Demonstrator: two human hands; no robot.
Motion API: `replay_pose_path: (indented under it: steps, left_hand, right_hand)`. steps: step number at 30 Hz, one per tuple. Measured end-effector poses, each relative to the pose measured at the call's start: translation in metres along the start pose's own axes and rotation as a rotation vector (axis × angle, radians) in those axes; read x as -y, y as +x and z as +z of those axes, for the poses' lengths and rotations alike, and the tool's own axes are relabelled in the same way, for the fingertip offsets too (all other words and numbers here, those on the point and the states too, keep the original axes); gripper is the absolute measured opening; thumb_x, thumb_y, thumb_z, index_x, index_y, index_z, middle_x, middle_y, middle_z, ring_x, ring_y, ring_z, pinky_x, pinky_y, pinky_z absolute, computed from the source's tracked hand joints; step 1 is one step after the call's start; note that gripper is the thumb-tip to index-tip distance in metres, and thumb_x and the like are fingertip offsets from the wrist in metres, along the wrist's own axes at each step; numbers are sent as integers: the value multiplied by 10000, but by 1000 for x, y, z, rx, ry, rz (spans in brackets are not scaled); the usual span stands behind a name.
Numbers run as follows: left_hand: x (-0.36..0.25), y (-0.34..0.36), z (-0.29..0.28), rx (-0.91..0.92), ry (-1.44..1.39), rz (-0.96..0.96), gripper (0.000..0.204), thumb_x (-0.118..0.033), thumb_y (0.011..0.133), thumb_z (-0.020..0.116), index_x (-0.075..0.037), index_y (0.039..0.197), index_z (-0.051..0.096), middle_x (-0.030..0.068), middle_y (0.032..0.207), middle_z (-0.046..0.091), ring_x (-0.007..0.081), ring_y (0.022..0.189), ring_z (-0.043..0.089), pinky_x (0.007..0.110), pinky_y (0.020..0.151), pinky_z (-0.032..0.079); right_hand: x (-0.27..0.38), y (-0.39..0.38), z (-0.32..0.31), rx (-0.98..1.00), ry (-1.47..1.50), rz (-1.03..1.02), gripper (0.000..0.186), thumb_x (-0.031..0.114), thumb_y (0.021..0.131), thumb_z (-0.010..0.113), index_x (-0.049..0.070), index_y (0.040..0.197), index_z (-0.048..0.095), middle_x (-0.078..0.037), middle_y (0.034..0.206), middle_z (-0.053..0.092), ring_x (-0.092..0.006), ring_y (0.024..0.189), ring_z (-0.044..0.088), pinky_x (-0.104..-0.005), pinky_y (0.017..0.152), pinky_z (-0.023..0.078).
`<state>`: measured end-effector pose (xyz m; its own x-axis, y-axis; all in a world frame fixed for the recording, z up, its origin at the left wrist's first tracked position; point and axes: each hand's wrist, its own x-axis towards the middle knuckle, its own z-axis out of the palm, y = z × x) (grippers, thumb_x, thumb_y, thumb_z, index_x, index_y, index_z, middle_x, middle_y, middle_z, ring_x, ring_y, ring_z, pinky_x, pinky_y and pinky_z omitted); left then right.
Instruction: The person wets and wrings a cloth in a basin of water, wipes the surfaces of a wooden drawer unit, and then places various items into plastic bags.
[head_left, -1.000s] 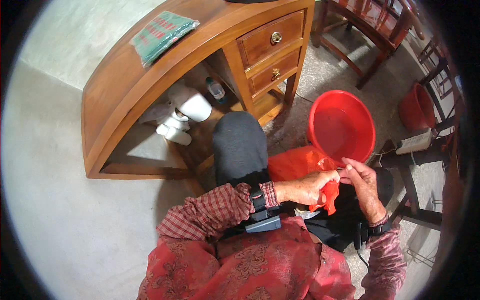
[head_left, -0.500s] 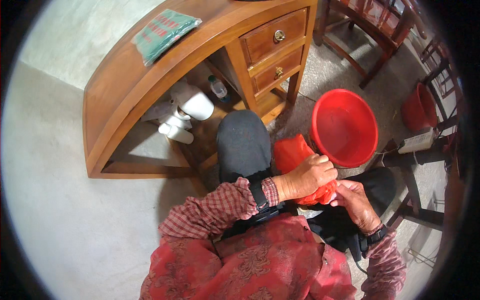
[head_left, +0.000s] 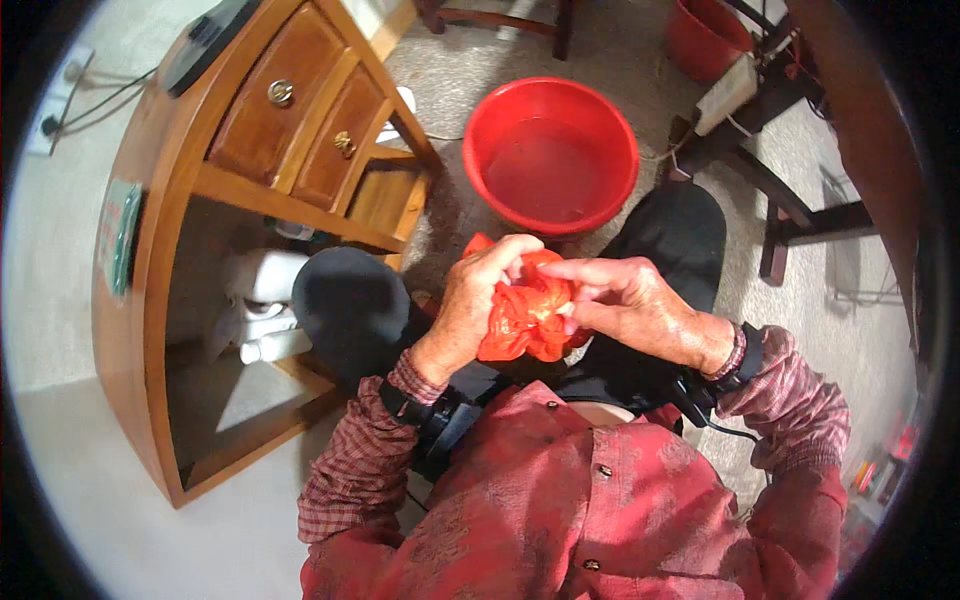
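Observation:
A crumpled red plastic bag is in front of me, above my lap and between my knees. My left hand is closed around its left side, with the fingers partly hidden in the folds. From the right, my right hand reaches to the bag's gathered opening, thumb and fingers pinched together. Something small and pale shows at those fingertips, too little of it to name. Beyond the bag, a round red basin holding water stands on the floor.
At the left is a wooden desk with drawers and white bottles on its lower shelf. A green packet lies on top. Another red bucket stands at the far right, near a dark wooden stand.
My view has turned to the right, so the basin and desk sit farther left. The left hand has shifted to the bag's left side, uncovering its gathered opening; the right hand now pinches there.

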<state>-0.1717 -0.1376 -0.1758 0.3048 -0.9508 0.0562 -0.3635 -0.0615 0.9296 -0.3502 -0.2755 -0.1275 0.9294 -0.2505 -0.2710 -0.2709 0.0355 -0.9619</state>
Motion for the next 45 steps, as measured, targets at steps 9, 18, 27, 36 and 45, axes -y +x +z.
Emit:
replay_pose_path:
  steps: [9, 18, 27, 36, 45]
  left_hand:
    - [-20, 5, 1, 111, 36, 21, 480, 2, 781, 673, -69, 1248, 590, 41, 860, 566, 153, 774, 552, 290, 721, 479]
    - [-33, -1, -2, 108, 259, 302, 524, 7, 703, 668, 19, 1216, 560, 182, 1155, 620, 365, 1031, 582, 421, 910, 472]
    - [-67, -4, -12, 21, 249, 393, 659, 17, 658, 643, -5, 1308, 539, 178, 1149, 597, 368, 975, 575, 447, 889, 468]
    - [-68, -9, 1, 7, 518, 571, 478, -72, 659, 721, -160, 1128, 721, 108, 1014, 552, 309, 847, 557, 405, 734, 474]
    - [-101, -1, -8, -7, 333, 485, 185, -119, 691, 748, -111, 876, 742, 163, 1187, 593, 362, 1070, 570, 418, 899, 476]
  right_hand:
    - [-16, -3, -6, -78, -445, -409, 334, 83, 833, 676, 47, 1165, 662, -183, 942, 687, -337, 808, 676, -393, 703, 544]
    - [-2, -7, -13, -298, -908, -839, 373, 46, 752, 727, -14, 1107, 629, -75, 720, 580, -242, 620, 590, -361, 537, 488]
    - [18, 0, -14, -304, -882, -852, 350, 61, 745, 716, -11, 1073, 616, -86, 743, 572, -257, 645, 595, -365, 544, 498]
    - [15, 5, -30, -347, -967, -860, 378, 64, 739, 703, -11, 1100, 621, -89, 778, 603, -259, 701, 641, -344, 586, 531]
    - [20, 3, -70, -400, -1298, -912, 314, 103, 749, 641, -12, 1039, 604, -69, 770, 558, -238, 737, 627, -336, 578, 526]
